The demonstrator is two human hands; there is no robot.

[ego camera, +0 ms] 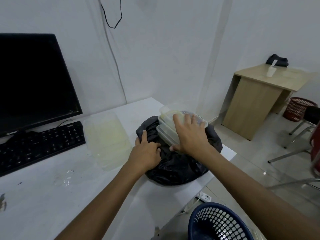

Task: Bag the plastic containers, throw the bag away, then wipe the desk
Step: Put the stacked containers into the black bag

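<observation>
A black plastic bag (176, 167) lies crumpled on the white desk (43, 196) near its right edge. My left hand (146, 153) grips the bag's rim on the left side. My right hand (190, 134) holds a stack of clear plastic containers (167, 123) from above, at the bag's mouth, thumb under the near end. Two more clear containers or lids (107, 135) lie flat on the desk, just left of the bag. A crumpled bit of clear plastic film (65, 176) and small stains sit on the desk in front of the keyboard.
A black monitor (32, 80) and black keyboard (39, 144) fill the desk's left side. A blue mesh bin (218, 222) stands on the floor at lower right, beside a white power strip (205, 196). Farther right are a wooden side desk (259, 94), a red bin (299, 109) and metal chair legs (294, 149).
</observation>
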